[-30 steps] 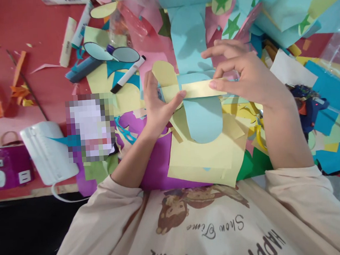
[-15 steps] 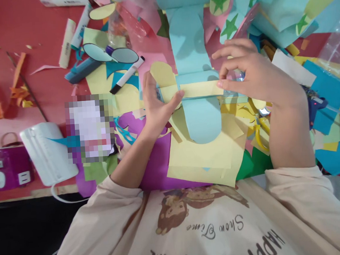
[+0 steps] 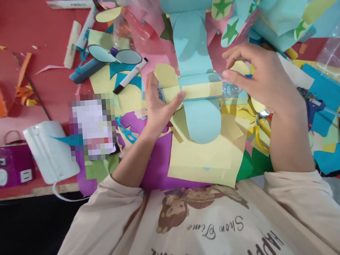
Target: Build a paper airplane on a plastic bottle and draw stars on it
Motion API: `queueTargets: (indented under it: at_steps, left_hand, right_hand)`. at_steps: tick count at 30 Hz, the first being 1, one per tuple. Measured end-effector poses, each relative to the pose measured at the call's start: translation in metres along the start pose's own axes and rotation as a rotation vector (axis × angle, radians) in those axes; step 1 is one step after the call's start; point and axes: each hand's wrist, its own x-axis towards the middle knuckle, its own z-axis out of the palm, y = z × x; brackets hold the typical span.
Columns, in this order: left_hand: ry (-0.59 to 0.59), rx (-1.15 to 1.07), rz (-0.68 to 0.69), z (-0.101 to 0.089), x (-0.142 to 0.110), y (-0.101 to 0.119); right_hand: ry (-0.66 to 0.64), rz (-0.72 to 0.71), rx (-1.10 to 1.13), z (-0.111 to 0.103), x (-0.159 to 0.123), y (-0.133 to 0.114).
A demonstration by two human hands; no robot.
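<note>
A clear plastic bottle (image 3: 230, 90) lies sideways, its middle wrapped in light blue paper with a yellow paper strip (image 3: 204, 90) along it. Light blue paper wings (image 3: 203, 121) stick out toward and away from me. A rounded yellow paper piece (image 3: 166, 75) stands at the bottle's left end. My left hand (image 3: 161, 104) grips that end, thumb pressed on the strip and fingers behind. Just off the bottle's right end, my right hand (image 3: 257, 72) hovers with thumb and fingers apart, holding nothing.
Yellow paper sheets (image 3: 201, 156) lie below the bottle. Yellow-handled scissors (image 3: 260, 136) rest by my right forearm. To the left are a black-and-white marker (image 3: 130, 76), a white case (image 3: 51, 153) and a blurred-out phone-like object (image 3: 92, 127). Star-decorated blue paper shapes (image 3: 233, 30) stand at the back.
My right hand has let go of the yellow strip's right end and drawn away to the right, uncovering the bottle's clear end. My left hand keeps its grip. The view has shifted slightly.
</note>
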Motion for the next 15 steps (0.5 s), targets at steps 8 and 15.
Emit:
queueTargets:
  at_steps: [8,15]
  left_hand:
    - [-0.02,0.004,0.002,-0.001,0.0,0.001]
    - [-0.015,0.038,0.019,-0.002,-0.002,0.003]
  right_hand:
    - [0.097,-0.115,-0.226,0.065,-0.052,-0.007]
    - [0.055,-0.106,-0.325,0.081,-0.056,-0.011]
